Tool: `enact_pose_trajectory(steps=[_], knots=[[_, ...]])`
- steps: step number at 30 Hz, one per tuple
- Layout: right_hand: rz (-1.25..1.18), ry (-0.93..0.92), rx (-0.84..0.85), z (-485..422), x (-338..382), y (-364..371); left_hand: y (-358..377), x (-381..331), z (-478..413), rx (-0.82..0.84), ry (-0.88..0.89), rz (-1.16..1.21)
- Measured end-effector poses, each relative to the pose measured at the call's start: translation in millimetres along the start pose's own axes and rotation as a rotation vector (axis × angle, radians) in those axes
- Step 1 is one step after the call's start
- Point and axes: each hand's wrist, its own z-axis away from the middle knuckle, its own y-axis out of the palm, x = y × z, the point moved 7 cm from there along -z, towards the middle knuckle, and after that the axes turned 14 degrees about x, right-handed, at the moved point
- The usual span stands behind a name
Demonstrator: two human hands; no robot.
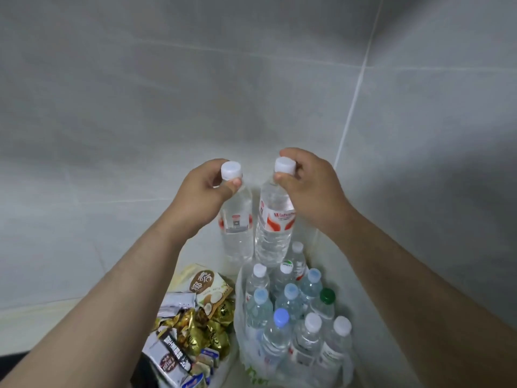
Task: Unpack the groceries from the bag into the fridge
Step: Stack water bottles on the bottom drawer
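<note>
Pinching a white screw cap in each hand, I hold two clear plastic water bottles with red-and-white labels by their necks, both hanging upright, long axes running straight down from my fingers. My left hand (202,191) has thumb and fingertips pressed around the cap of the left bottle (236,228); my right hand (310,189) clamps the cap of the right bottle (275,228) the same way. The two bottles hang just beside each other, nearly touching, above the far edge of the thin translucent plastic bag (243,317) on the pale tiled floor (84,233).

What the coming carry turns on, I judge, is that each bottle's weight sits wholly below my grip: any swing will pull on the caps, so both should travel vertically.

Near me, inside the bag, stand more small clear water bottles (291,303) with white, pale blue and one green cap, packed close together. Left of the bag lies a heap of snack packets (193,326), gold foil wrappers and a cream box among them.

The fridge is nowhere in view; only grey tiled wall (251,79) fills the far side, so I cannot tell which way it lies. The bottles' bases blur against the floor, and the bag's near edge is cut off at the bottom.
</note>
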Motion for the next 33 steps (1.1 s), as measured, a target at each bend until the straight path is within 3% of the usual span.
enact_pose_trajectory(steps=[7,13,18,33], knots=[[-0.371,0.102,-0.148,67,25,-21,-6,-36,50,-0.073,0.0,0.154],[-0.614,0.207,-0.257,124,28,-20,7,-50,101,-0.122,-0.016,0.458],[-0.584,0.259,-0.291,165,35,-25,32,-55,125,-0.023,-0.028,0.645],[-0.447,0.325,-0.534,313,32,-100,145,-113,165,0.274,-0.024,0.691]])
